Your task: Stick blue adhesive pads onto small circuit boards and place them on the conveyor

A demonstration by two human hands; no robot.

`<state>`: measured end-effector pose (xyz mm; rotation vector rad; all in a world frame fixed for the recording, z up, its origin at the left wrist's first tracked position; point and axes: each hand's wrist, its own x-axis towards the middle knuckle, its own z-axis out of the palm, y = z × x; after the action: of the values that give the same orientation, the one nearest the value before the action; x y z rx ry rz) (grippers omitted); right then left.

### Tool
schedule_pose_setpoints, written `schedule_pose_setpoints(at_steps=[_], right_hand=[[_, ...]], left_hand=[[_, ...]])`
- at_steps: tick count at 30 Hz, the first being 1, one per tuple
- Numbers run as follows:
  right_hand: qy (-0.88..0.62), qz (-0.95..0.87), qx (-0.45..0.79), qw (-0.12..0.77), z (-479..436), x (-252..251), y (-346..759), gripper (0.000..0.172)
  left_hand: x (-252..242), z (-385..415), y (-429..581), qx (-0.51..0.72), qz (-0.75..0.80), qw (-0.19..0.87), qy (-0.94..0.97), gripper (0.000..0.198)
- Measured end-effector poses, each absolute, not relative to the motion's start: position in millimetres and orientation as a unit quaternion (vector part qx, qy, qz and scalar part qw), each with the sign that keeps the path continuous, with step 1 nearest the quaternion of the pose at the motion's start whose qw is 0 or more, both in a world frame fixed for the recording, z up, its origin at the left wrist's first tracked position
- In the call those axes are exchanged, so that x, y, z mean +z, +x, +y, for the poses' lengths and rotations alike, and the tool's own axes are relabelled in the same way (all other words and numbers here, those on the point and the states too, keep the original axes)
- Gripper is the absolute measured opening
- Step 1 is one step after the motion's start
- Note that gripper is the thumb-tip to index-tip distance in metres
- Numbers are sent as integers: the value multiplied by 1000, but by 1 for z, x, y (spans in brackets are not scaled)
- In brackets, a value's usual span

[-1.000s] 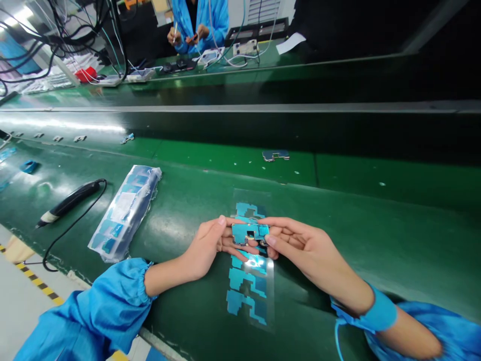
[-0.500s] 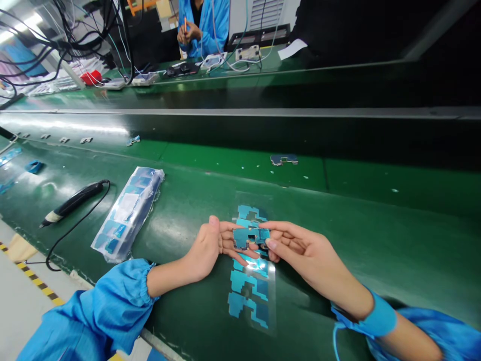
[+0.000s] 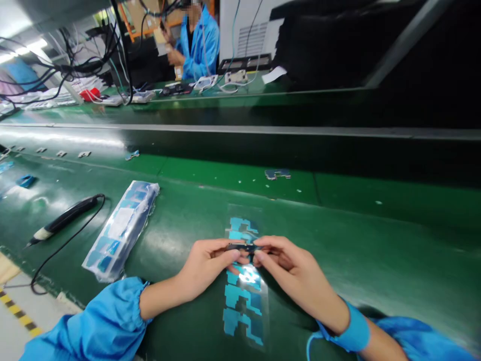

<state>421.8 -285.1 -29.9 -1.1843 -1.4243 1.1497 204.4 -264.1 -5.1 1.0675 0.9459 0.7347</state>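
Between my two hands a small circuit board (image 3: 245,247) is tilted nearly edge-on, so its face is mostly hidden. My left hand (image 3: 205,263) pinches its left end between thumb and fingers. At the right end, the thumb and fingertips of my right hand (image 3: 289,260) grip it. Beneath the hands, a clear sheet of blue die-cut film stickers (image 3: 235,296) lies lengthwise on the green bench; its middle is partly covered by my fingers.
On the left are a plastic-wrapped pack of blue film sheets (image 3: 122,228) and a black corded pen-like tool (image 3: 67,218). Another board (image 3: 277,174) rests on the green strip ahead, with several small pieces farther left. A person in blue (image 3: 201,45) is across the bench.
The board has turned from face-up to nearly edge-on. My left fingers, flat beneath it before, now pinch its left end. The view has shifted, and the person opposite has raised their hands.
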Motion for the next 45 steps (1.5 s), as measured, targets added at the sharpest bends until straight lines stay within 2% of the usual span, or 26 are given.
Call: schedule_pose_setpoints(at_steps=[5,11,20,25,27,30,33,35,37,40,45], right_hand=[[-483,-612,423,463,-286,-26,416,18],[-525,-606,380,461,-233,-31,420,35],[-611,-619,281,406,-77,-37,396,27],[-647,-615,240,382,-61,-39,396,33],[-648,-616,225,386,-71,-40,405,34],[-632,-634,209,395,-106,-42,420,38],[-592,-681,195,385,-156,-43,429,43],[-558,-723,182,365,-189,-45,431,48],[-534,-756,163,341,-217,-48,432,55],[-512,-791,138,305,-246,-56,428,73],[-484,-818,122,285,-281,-63,419,83]], left_hand=[[-2,-263,200,315,444,670,505,55],[-8,-263,200,392,403,722,403,72],[-25,-266,205,350,410,719,438,67],[-30,-266,203,323,414,689,500,69],[-25,-269,200,312,413,673,528,63],[-16,-274,194,305,390,588,640,39],[-12,-272,188,316,354,375,796,24],[-15,-265,184,320,360,266,835,26],[-19,-257,180,313,383,225,839,29],[-22,-245,175,290,414,247,827,41],[-16,-234,175,194,394,348,828,91]])
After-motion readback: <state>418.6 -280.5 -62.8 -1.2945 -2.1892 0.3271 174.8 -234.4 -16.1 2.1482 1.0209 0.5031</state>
